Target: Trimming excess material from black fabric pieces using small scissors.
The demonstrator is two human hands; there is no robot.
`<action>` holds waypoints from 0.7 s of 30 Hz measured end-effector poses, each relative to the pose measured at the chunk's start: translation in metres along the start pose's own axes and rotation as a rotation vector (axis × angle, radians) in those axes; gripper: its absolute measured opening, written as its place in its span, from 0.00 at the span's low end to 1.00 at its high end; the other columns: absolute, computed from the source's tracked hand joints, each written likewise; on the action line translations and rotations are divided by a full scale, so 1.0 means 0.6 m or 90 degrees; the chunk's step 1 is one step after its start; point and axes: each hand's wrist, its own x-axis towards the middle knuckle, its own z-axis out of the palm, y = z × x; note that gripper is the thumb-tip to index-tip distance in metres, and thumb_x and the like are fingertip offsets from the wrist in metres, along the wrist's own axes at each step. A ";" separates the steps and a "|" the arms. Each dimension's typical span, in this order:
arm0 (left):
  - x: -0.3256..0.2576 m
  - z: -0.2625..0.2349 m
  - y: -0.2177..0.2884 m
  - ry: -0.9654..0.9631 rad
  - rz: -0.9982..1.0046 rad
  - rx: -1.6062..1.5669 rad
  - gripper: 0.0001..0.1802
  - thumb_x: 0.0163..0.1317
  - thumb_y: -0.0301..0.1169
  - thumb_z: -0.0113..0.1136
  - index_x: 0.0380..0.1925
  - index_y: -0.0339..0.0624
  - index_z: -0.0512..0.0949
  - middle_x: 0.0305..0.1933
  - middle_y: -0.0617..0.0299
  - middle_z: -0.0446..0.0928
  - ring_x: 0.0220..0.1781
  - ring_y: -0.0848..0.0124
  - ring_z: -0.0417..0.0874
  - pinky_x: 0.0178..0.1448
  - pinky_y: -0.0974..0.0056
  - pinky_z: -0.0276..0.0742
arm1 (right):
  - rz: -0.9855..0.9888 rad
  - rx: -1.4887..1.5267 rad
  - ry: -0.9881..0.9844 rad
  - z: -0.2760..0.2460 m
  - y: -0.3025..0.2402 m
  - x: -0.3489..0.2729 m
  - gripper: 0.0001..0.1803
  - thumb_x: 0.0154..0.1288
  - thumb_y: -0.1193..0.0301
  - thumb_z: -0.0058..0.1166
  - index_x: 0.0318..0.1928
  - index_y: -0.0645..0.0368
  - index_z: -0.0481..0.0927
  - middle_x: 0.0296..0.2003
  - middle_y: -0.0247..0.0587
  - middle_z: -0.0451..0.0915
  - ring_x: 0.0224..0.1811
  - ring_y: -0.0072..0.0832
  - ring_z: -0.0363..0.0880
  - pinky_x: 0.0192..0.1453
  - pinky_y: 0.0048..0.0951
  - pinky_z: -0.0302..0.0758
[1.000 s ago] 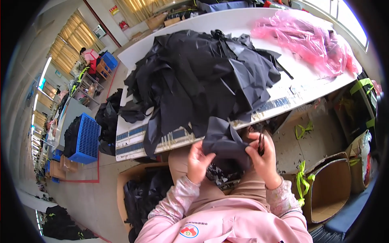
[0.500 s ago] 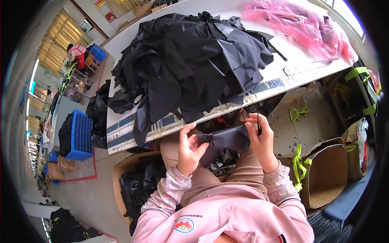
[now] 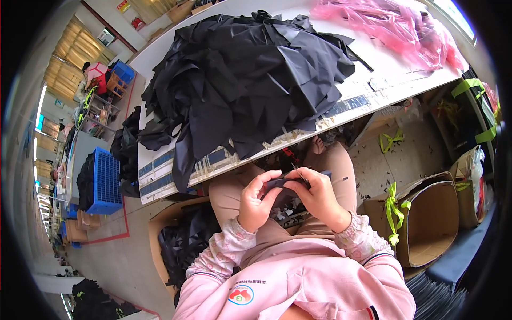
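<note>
Above my lap, a small black fabric piece (image 3: 276, 183) is pinched between my two hands. My left hand (image 3: 255, 204) grips one end with thumb and fingers. Close beside it, my right hand (image 3: 323, 201) holds the cloth between thumb and forefinger, and a slim dark tool (image 3: 300, 174) lies along its fingers. The tool's kind is too small to tell. Beyond my knees, a large heap of black fabric pieces (image 3: 240, 85) covers much of the white table (image 3: 368, 98), and some pieces hang over its near edge.
Pink plastic sheeting (image 3: 394, 32) lies at the table's far right. A cardboard box (image 3: 432, 229) with yellow-green ties stands at my right; a carton of black fabric (image 3: 186, 245) is by my left leg. Farther left are a blue crate (image 3: 106, 181) and a person (image 3: 96, 77).
My right hand has moved left, close to my left hand. The fabric piece, spread between them before, is now bunched and mostly hidden by fingers. The view has shifted slightly.
</note>
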 end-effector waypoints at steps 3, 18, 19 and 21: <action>0.003 -0.013 0.003 -0.031 -0.049 -0.025 0.17 0.60 0.16 0.60 0.50 0.34 0.76 0.46 0.63 0.76 0.44 0.77 0.78 0.51 0.73 0.74 | -0.002 -0.013 -0.030 -0.009 0.000 0.008 0.06 0.58 0.78 0.60 0.36 0.65 0.78 0.29 0.46 0.80 0.32 0.36 0.81 0.37 0.30 0.75; -0.001 -0.009 -0.026 -0.111 -0.251 -0.477 0.08 0.65 0.26 0.56 0.42 0.39 0.78 0.41 0.66 0.78 0.44 0.78 0.77 0.53 0.72 0.70 | 0.018 0.025 -0.133 -0.034 -0.013 0.011 0.05 0.58 0.77 0.59 0.34 0.65 0.78 0.26 0.46 0.79 0.29 0.31 0.80 0.36 0.29 0.74; -0.002 -0.001 -0.026 -0.092 -0.241 -0.486 0.08 0.64 0.26 0.57 0.43 0.39 0.77 0.41 0.66 0.78 0.44 0.78 0.78 0.52 0.73 0.71 | 0.019 0.025 -0.134 -0.032 -0.011 0.010 0.05 0.58 0.77 0.59 0.34 0.65 0.78 0.26 0.46 0.79 0.29 0.31 0.80 0.36 0.29 0.74; -0.004 0.009 -0.028 -0.050 -0.233 -0.507 0.11 0.63 0.26 0.60 0.44 0.40 0.75 0.41 0.67 0.78 0.43 0.80 0.78 0.51 0.74 0.72 | 0.055 0.042 -0.118 -0.029 -0.009 0.005 0.06 0.58 0.76 0.60 0.34 0.65 0.78 0.26 0.45 0.79 0.29 0.30 0.80 0.35 0.29 0.74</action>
